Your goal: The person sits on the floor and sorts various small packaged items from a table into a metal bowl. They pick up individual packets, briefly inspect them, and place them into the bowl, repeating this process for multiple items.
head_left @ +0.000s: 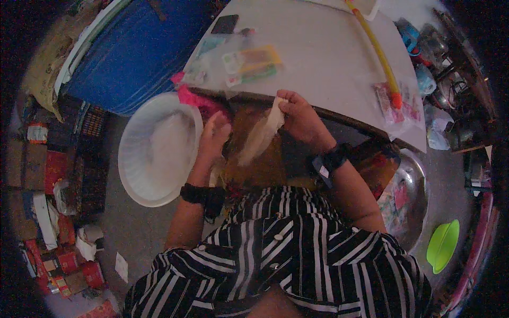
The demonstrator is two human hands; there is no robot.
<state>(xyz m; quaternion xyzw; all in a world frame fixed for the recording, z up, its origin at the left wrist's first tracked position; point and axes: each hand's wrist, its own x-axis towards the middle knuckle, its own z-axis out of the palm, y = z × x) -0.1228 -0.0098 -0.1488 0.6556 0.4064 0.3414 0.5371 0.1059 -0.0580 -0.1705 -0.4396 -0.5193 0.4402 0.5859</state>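
My right hand [303, 121] pinches the top end of a pale cream, limp, flat strip [263, 132] at the table's near edge. The strip hangs down toward my lap, and its lower end is smeared by motion; its exact kind does not show. My left hand [214, 135] is raised apart from the strip, beside the rim of a large white basin [125, 159]. Its fingers are blurred, so whether they hold anything is unclear. Something pale and blurry lies inside the basin. Bright pink material [197, 99] shows just behind my left hand.
On the white table [323, 58] lie a yellow-and-green packet [254, 62], a dark flat object [225, 24] and a yellow tube [377, 49] with an orange end. A metal basin [419, 212] holding packets and a lime-green bowl [443, 246] are at the right. Boxes [55, 169] crowd the left.
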